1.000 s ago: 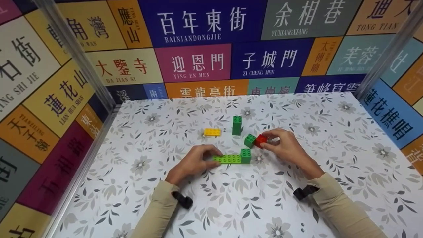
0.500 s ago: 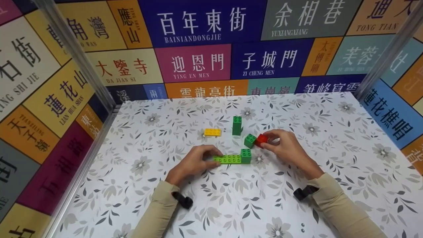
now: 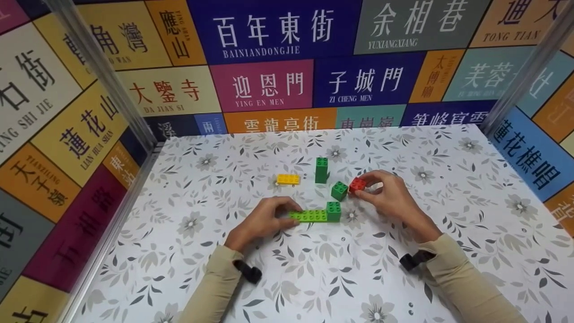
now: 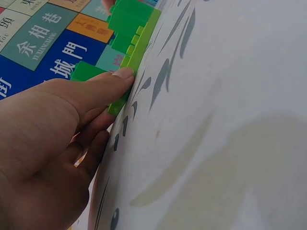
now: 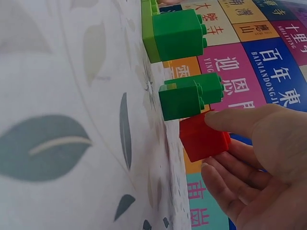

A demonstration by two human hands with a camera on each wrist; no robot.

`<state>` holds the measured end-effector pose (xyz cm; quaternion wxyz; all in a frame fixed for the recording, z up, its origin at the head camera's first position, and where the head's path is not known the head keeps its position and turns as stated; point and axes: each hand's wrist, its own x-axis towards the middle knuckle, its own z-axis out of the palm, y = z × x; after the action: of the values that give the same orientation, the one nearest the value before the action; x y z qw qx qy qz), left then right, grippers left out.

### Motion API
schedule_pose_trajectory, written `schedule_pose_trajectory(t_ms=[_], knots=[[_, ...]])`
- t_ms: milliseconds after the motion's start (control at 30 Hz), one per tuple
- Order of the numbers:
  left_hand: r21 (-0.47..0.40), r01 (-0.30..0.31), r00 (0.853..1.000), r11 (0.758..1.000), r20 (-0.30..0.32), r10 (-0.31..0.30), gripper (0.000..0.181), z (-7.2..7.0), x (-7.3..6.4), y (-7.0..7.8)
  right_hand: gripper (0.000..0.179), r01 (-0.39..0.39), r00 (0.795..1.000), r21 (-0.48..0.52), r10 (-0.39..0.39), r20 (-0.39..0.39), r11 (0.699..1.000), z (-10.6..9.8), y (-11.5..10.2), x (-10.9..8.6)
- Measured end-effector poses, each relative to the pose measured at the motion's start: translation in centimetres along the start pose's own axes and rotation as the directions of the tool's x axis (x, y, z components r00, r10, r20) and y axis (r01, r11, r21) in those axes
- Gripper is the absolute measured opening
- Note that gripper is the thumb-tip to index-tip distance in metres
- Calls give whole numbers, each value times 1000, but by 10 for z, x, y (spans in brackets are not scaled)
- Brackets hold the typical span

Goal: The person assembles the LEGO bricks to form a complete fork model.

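Observation:
My left hand (image 3: 256, 220) pinches the left end of a long lime-green building brick (image 3: 313, 216), which lies on the table. On that brick's right end stands a green block (image 3: 333, 211). My right hand (image 3: 391, 194) holds a red building brick (image 3: 357, 185) between thumb and fingers, studs facing up in the head view. Just left of the red brick is a loose green building brick (image 3: 339, 191), set at an angle. In the right wrist view the red brick (image 5: 204, 139) looks slightly tilted, and the gap to the table is hard to judge.
Behind the bricks a tall green block (image 3: 321, 170) stands upright, with a flat yellow brick (image 3: 288, 179) to its left. A floral-patterned table (image 3: 287, 287) lies under everything. Panels with printed lettering (image 3: 262, 85) enclose the back and sides.
The red brick has shifted slightly right, away from the loose green brick, and has turned so its studs show. My right hand moved with it. My left hand has stayed put.

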<state>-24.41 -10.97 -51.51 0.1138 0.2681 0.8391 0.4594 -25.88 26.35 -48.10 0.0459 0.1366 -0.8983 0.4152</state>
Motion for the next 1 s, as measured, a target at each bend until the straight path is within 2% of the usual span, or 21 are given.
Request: schedule_pose_trajectory(t_ms=[167, 433, 767, 1000], knots=[[5, -4, 1000, 1000, -7, 4, 26, 0, -1, 0, 38, 20, 999, 0, -20, -44, 1000, 0, -4, 0], [-2, 26, 1000, 1000, -9, -27, 25, -1, -2, 1, 40, 56, 992, 23, -53, -113, 998, 1, -12, 3], [-5, 15, 1000, 1000, -6, -15, 26, -1, -1, 0, 36, 121, 986, 80, -111, -122, 989, 4, -28, 4], [3, 19, 1000, 1000, 2, -19, 28, -1, 1, 0, 35, 166, 984, 114, -158, -79, 979, 13, -39, 2]])
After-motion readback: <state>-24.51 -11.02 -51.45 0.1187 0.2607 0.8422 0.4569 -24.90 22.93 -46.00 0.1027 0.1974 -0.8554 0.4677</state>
